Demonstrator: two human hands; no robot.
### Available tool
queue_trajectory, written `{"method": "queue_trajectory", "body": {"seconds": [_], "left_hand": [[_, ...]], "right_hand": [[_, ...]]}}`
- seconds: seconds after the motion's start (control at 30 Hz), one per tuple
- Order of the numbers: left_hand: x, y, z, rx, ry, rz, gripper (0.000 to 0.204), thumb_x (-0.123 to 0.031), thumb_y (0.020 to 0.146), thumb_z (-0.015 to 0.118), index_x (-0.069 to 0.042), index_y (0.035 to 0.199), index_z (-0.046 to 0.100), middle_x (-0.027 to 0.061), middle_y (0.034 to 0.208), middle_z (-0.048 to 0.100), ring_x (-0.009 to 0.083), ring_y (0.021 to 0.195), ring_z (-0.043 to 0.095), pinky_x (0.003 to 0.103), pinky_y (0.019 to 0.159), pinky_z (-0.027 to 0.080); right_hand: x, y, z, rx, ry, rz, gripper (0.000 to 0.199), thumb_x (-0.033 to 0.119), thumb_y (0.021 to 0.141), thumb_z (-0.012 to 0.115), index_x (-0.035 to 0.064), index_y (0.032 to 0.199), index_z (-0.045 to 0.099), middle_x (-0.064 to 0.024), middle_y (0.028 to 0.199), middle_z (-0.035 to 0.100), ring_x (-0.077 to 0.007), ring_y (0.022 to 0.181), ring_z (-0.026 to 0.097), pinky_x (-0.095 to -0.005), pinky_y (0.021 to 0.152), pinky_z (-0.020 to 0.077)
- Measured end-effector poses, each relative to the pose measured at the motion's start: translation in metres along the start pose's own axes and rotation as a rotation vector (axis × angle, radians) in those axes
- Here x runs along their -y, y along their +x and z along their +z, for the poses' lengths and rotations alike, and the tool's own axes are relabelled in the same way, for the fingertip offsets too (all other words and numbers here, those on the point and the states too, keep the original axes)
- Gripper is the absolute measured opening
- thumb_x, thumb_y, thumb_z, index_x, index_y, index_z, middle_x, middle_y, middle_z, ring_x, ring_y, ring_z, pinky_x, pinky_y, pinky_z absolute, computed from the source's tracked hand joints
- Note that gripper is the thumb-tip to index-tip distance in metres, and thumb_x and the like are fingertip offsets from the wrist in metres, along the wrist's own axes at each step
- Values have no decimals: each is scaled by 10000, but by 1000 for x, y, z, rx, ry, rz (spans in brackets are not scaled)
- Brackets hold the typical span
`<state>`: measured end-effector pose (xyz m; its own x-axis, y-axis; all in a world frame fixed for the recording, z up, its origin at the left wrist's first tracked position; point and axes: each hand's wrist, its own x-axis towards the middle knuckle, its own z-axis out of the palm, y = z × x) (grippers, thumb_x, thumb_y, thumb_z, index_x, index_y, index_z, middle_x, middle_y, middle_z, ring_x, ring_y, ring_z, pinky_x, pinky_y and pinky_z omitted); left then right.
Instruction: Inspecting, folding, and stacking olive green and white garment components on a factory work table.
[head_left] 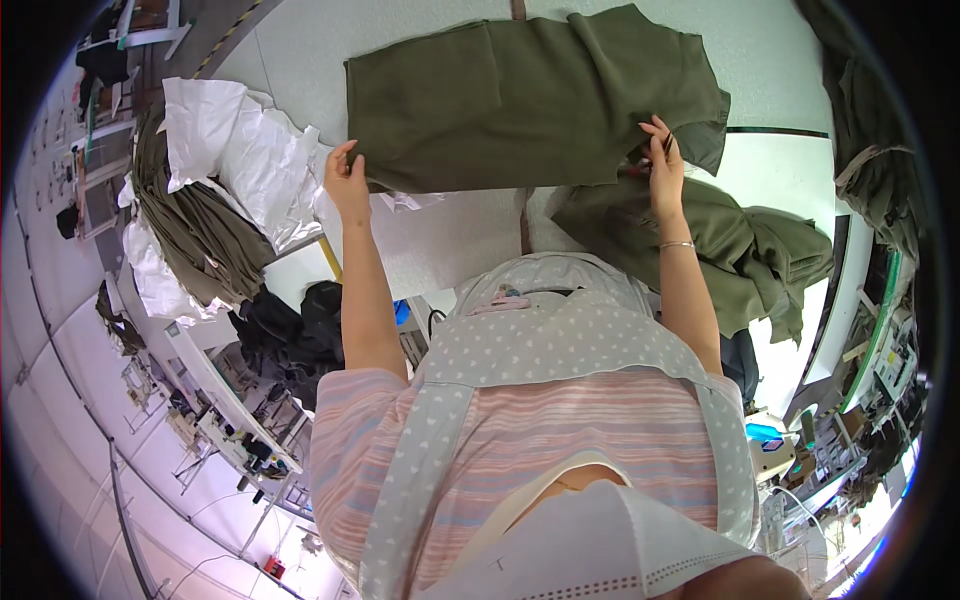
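An olive-green garment (440,110), looking like folded trousers, lies spread across the table ahead of me. My left hand (347,182) pinches its near left corner between thumb and fingers. At the garment's near right edge is my right hand (667,172), its fingers closed around a small dark tool (669,145) that I cannot fully make out. A reddish bit shows beside those fingertips. Under my right forearm, a second olive-green garment (755,245) is bunched at the table's near right side.
The pale table (450,240) extends beneath the garments. To the left are crumpled white sheets (245,150), a brown-olive cloth pile (190,220) and black fabric (290,325). More dark cloth (865,150) hangs at the far right. Sewing workstations (235,435) stand beyond on the left.
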<state>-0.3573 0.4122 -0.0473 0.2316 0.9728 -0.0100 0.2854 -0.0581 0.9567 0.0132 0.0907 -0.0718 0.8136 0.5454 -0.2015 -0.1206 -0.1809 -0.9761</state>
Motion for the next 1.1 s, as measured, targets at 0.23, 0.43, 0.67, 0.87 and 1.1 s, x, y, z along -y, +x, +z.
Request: {"method": "queue_trajectory", "body": {"seconds": [0.23, 0.43, 0.67, 0.87, 1.1], "left_hand": [[34, 11, -5, -29, 540, 233, 330, 101, 757, 611, -84, 1017, 696, 105, 1032, 638, 261, 1004, 596, 343, 914, 459], [74, 14, 4, -56, 368, 8, 360, 96, 757, 581, -24, 1090, 645, 114, 1067, 637, 249, 1031, 597, 357, 936, 463], [73, -11, 51, 100, 256, -15, 353, 95, 806, 588, 32, 1153, 605, 153, 1188, 616, 259, 1132, 582, 363, 1014, 441], [79, -16, 52, 167, 360, 20, 375, 44, 819, 599, 36, 1195, 603, 163, 1212, 614, 271, 1133, 577, 386, 1029, 428], [122, 2, 35, 181, 245, 36, 365, 48, 735, 599, 73, 1099, 594, 175, 1065, 633, 272, 984, 591, 385, 930, 470]], "right_hand": [[-4, -4, -13, 31, -328, -24, 245, 124, 1009, 478, 35, 1138, 666, -92, 1249, 642, -212, 1134, 599, -294, 1000, 423], [-12, 15, -11, -161, -498, -273, 245, 125, 977, 516, 74, 1159, 671, -130, 1325, 583, -298, 1217, 550, -358, 1019, 426], [-31, 63, -55, -316, -190, -22, 267, 148, 981, 485, 83, 1149, 681, -122, 1332, 580, -319, 1226, 544, -380, 1034, 429], [-19, 122, -94, -517, -374, -211, 235, 135, 955, 498, 106, 1078, 697, -70, 1156, 648, -258, 1095, 598, -350, 924, 493], [26, 125, -95, -568, -437, -374, 244, 52, 840, 524, 49, 996, 711, -130, 1052, 679, -333, 1016, 604, -404, 940, 478]]}}
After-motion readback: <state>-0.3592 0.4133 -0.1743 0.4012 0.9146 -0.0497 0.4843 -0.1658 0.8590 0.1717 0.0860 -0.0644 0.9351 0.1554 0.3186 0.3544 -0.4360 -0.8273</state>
